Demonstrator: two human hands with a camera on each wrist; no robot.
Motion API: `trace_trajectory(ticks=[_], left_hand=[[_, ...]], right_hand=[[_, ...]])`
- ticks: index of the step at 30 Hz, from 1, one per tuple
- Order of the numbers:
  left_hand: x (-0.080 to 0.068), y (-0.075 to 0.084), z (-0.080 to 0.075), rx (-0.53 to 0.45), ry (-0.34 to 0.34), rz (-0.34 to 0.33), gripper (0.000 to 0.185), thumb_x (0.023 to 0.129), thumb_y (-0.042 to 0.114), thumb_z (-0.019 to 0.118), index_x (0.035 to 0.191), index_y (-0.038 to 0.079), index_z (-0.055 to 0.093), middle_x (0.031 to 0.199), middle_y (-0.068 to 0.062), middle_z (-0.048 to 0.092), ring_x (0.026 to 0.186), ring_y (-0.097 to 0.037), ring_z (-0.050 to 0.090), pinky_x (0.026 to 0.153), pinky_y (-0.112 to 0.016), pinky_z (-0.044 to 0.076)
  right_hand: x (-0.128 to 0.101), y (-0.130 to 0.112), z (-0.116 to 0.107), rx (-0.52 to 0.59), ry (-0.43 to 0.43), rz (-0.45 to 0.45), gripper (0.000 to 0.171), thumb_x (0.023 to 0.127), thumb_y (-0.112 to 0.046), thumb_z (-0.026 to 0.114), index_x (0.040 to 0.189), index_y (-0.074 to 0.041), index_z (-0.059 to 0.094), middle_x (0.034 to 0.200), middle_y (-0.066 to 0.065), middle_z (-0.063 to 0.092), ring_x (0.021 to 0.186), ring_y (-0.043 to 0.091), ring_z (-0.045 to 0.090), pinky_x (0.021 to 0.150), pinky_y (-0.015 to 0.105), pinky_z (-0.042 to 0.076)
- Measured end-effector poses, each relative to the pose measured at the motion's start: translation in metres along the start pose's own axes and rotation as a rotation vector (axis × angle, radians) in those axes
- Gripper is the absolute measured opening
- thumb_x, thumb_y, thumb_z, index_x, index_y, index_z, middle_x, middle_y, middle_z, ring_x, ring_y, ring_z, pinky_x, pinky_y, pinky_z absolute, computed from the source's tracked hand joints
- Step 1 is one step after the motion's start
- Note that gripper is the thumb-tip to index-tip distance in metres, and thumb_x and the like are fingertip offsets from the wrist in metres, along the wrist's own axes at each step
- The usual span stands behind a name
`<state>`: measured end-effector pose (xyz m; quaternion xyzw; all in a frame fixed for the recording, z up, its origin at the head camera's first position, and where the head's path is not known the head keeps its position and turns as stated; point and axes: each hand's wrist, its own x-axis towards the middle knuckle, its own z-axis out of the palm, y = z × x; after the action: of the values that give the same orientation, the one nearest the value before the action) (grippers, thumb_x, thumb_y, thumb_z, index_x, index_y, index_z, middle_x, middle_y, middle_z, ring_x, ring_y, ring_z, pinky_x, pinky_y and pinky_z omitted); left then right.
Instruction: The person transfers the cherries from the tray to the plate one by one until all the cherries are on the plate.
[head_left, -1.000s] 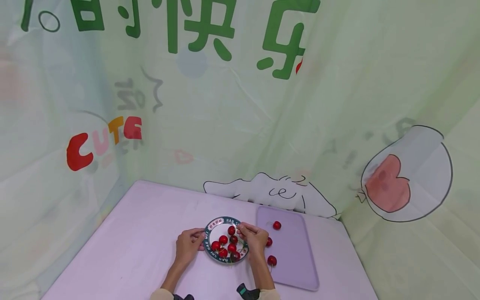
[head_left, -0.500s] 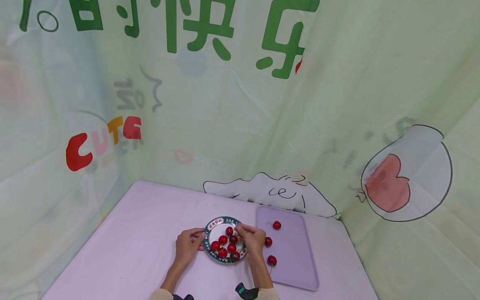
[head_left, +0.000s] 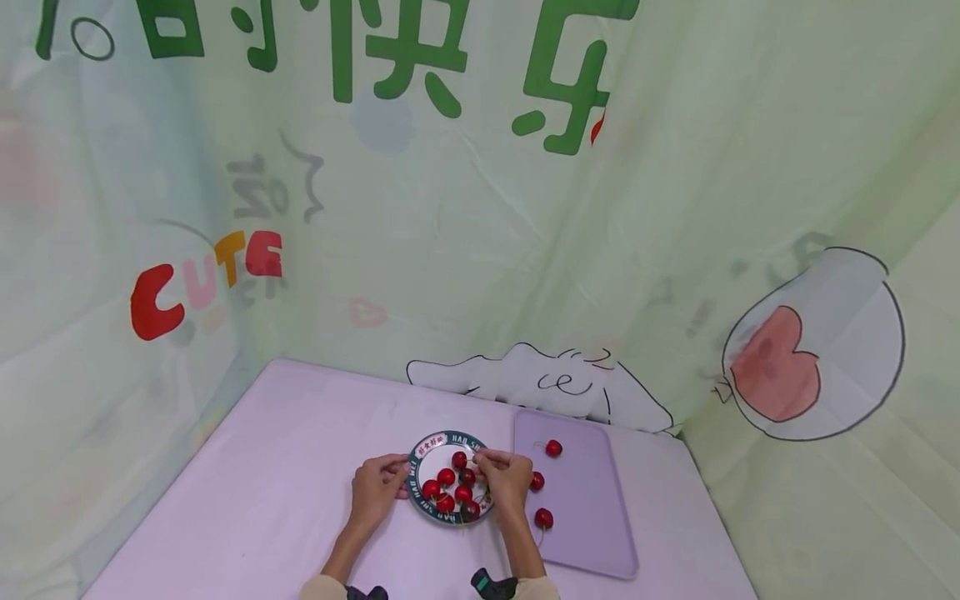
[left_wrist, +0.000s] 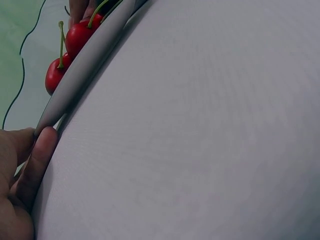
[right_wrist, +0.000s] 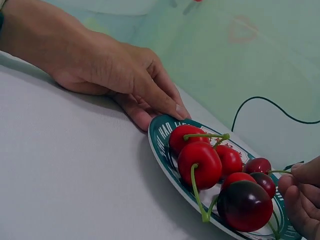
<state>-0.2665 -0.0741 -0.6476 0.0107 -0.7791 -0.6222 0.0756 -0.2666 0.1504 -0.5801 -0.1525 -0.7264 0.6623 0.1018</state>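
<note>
A round white plate (head_left: 429, 467) with a green lettered rim holds several red cherries (head_left: 446, 477). My left hand (head_left: 373, 492) grips its left rim, thumb on top and fingers beneath, as the left wrist view shows at the plate's edge (left_wrist: 75, 85). Over the plate's right side, my right hand (head_left: 507, 482) pinches the green stem (right_wrist: 280, 171) of one cherry (right_wrist: 257, 165) between thumb and fingertip. That cherry sits among the others at the plate's far side. A darker cherry (right_wrist: 245, 206) lies closest to the right wrist camera.
To the right lies a flat purple tray (head_left: 588, 517) bearing 3 cherries (head_left: 543, 518), one of them close by my right hand. Both stand on a pale cloth-covered table (head_left: 300, 450). A printed curtain (head_left: 450, 250) rises behind the table's far edge.
My right hand has shifted slightly left, and the cherry on its stem moved a little left over the plate. The left hand keeps its place on the rim.
</note>
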Motion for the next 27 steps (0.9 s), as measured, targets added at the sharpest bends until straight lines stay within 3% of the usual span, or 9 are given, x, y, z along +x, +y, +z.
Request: trace_trajectory(ticks=[9, 16, 21, 27], left_hand=[[-0.002, 0.003, -0.002, -0.009, -0.016, 0.006, 0.028, 0.105, 0.013, 0.074, 0.129, -0.001, 0.077, 0.095, -0.010, 0.078, 0.062, -0.008, 0.073, 0.060, -0.017, 0.063], [-0.001, 0.005, -0.003, 0.011, -0.009, 0.007, 0.028, 0.105, 0.013, 0.074, 0.129, 0.000, 0.077, 0.094, -0.009, 0.077, 0.062, -0.008, 0.072, 0.061, -0.016, 0.062], [0.000, 0.008, -0.003, 0.017, -0.012, -0.001, 0.027, 0.105, 0.012, 0.074, 0.129, -0.001, 0.077, 0.093, -0.009, 0.076, 0.063, -0.010, 0.073, 0.061, -0.016, 0.062], [-0.001, 0.008, -0.004, 0.014, -0.009, -0.009, 0.027, 0.104, 0.011, 0.074, 0.128, -0.001, 0.078, 0.093, -0.010, 0.076, 0.063, -0.009, 0.073, 0.061, -0.016, 0.062]], right_hand=[[0.001, 0.005, -0.003, -0.147, 0.060, -0.065, 0.010, 0.095, -0.002, 0.082, 0.104, 0.001, 0.085, 0.094, 0.018, 0.084, 0.073, 0.014, 0.076, 0.064, 0.016, 0.062], [0.001, 0.004, -0.010, -0.240, 0.115, -0.146, 0.010, 0.093, -0.007, 0.085, 0.101, -0.002, 0.087, 0.095, 0.018, 0.084, 0.077, 0.016, 0.078, 0.068, 0.018, 0.064], [-0.002, 0.000, -0.017, -0.253, 0.158, -0.148, 0.010, 0.094, -0.010, 0.086, 0.102, -0.004, 0.087, 0.097, 0.016, 0.085, 0.089, 0.024, 0.081, 0.073, 0.013, 0.062], [-0.004, -0.006, -0.028, -0.214, 0.188, -0.159, 0.012, 0.093, -0.006, 0.085, 0.103, 0.000, 0.086, 0.094, 0.018, 0.084, 0.079, 0.020, 0.080, 0.065, 0.012, 0.056]])
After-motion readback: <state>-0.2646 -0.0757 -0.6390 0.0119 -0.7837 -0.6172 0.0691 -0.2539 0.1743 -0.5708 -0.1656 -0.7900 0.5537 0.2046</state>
